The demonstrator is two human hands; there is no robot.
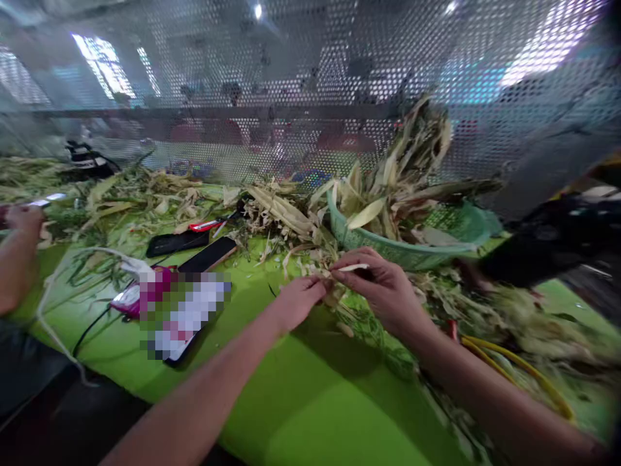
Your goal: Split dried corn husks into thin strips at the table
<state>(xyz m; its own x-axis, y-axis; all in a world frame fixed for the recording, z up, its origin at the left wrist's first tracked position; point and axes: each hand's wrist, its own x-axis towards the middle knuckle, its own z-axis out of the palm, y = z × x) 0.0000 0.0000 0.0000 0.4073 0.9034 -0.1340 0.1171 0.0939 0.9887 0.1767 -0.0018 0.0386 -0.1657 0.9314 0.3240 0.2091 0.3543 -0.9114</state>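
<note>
My right hand is closed in a pinch, with a thin pale strip, like a piece of dried husk, sticking out between thumb and fingers. Close by on the left, my left hand has its fingers pressed together on pale dried plant matter, whose exact shape I cannot make out. The fingertips of both hands nearly meet above the green table. Beneath and behind them lie dried husks and loose scraps. Thin green stems hang below the right hand.
A green plastic basket holding dried husks stands behind my right hand. Dark phones, a red-handled tool and a purple packet lie left. Yellow-handled scissors lie right. Another person's hand is far left. Perforated mesh rises behind.
</note>
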